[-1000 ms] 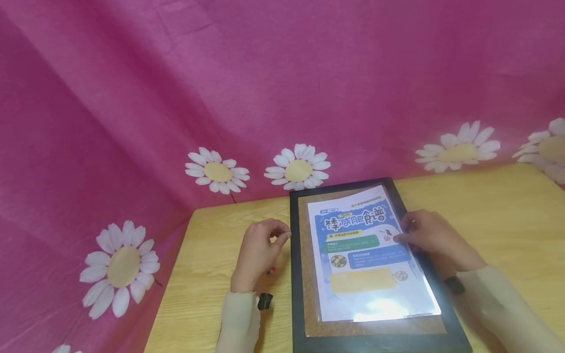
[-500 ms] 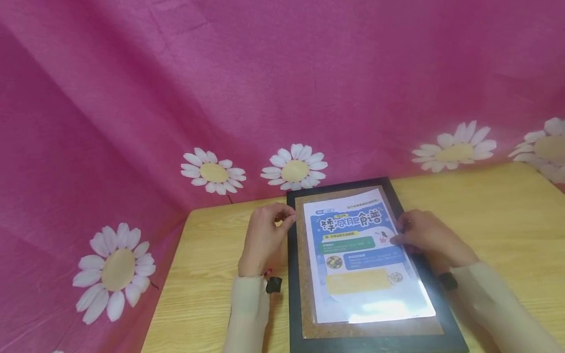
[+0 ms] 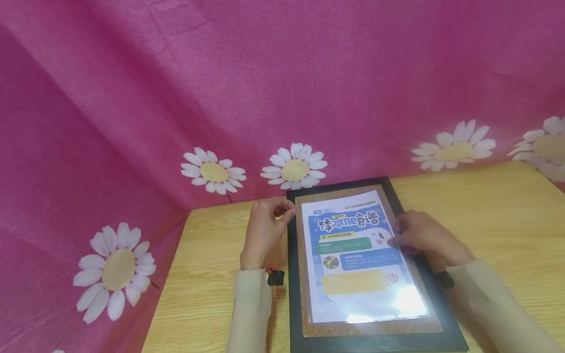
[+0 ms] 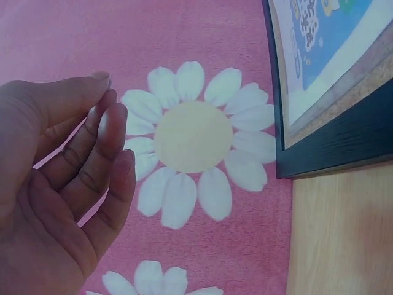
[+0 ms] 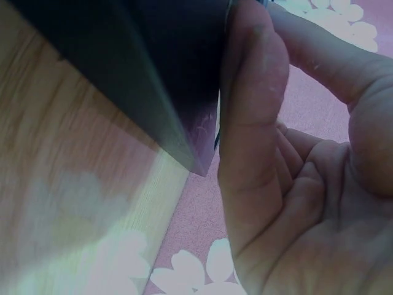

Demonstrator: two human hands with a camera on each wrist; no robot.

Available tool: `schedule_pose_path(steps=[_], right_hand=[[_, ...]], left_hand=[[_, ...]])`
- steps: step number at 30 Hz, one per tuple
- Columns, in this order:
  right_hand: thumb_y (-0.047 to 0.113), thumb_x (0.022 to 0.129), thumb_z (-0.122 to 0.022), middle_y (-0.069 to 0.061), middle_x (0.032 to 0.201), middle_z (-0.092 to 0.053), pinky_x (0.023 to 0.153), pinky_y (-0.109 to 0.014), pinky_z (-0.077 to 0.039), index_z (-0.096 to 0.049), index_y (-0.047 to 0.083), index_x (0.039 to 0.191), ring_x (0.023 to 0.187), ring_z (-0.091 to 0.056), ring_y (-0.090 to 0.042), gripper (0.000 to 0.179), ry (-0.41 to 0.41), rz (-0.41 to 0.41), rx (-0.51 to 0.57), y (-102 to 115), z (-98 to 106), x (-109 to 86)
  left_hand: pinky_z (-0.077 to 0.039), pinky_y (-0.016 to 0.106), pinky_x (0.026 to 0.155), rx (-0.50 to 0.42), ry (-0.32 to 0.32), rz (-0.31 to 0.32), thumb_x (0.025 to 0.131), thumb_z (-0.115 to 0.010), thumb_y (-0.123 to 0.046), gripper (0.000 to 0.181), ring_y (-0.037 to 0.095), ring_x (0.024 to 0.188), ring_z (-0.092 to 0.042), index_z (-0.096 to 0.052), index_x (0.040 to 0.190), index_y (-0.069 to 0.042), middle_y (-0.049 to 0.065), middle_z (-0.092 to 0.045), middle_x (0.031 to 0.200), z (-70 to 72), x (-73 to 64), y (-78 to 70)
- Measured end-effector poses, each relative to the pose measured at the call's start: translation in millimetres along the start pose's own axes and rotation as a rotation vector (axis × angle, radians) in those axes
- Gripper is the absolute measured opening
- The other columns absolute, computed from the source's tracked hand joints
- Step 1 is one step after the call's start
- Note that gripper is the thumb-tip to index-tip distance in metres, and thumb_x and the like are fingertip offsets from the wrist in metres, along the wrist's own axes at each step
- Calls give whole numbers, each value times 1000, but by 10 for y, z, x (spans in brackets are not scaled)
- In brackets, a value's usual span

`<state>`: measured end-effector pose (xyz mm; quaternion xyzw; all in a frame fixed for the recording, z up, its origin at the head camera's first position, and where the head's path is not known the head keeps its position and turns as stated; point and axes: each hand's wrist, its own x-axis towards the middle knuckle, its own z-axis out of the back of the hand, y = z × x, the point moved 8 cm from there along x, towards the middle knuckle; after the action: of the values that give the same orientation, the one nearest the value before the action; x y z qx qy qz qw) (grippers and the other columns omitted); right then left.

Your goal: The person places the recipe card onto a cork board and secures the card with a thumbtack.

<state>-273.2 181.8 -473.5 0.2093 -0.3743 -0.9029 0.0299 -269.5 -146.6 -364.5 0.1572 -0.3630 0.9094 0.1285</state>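
Note:
A black-framed cork board lies on the table, with a glossy printed poster sheet on its cork. My left hand is over the frame's left side near the top corner. Its thumb and forefinger tips meet, the other fingers bent; I cannot tell whether anything small is pinched there. On the opposite side, my right hand pinches the sheet's right edge, its thumb lying on the print. In the right wrist view, a finger runs along the dark frame edge, while the sheet is hidden.
The wooden table extends on both sides of the board. A pink cloth with white daisies hangs right behind the table's back edge. Dark straps sit at the cuffs of both sleeves.
The left hand has moved up and right, from beside the board to over its frame. The sheet has shifted left on the cork and lies straighter, the right hand following it.

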Motion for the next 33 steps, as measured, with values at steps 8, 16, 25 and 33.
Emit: schedule_pose_path(steps=[8,16,25,33], right_hand=[[16,88,-81,-14,91,-72,65,-33,-56,-65,-7,105,69,-66,-21,33,8,-5,-16,-1,23,20],[15,87,-82,-12,86,-71,64,-33,-56,-66,-4,99,66,-65,-22,28,-27,13,6,12,45,-12],[20,87,-84,-13,94,-71,66,-32,-58,-63,-3,106,70,-66,-23,37,-29,-4,37,-19,20,-29],[23,87,-84,-13,96,-71,68,-32,-57,-62,-2,108,72,-66,-23,40,-24,-19,33,-22,23,-47]], left_hand=[[-59,35,83,-34,-6,30,92,-80,-14,13,18,86,-65,-80,104,-11,4,-77,94,-61,93,70],[-59,31,76,-120,16,117,94,-78,-17,13,19,81,-64,-80,104,-9,3,-77,93,-249,263,278],[-58,36,84,-212,142,288,99,-72,-14,12,22,91,-62,-80,105,-9,6,-76,100,-545,405,577],[-59,41,98,-317,197,452,99,-72,-16,12,23,94,-66,-80,102,-8,9,-77,105,-738,517,771]])
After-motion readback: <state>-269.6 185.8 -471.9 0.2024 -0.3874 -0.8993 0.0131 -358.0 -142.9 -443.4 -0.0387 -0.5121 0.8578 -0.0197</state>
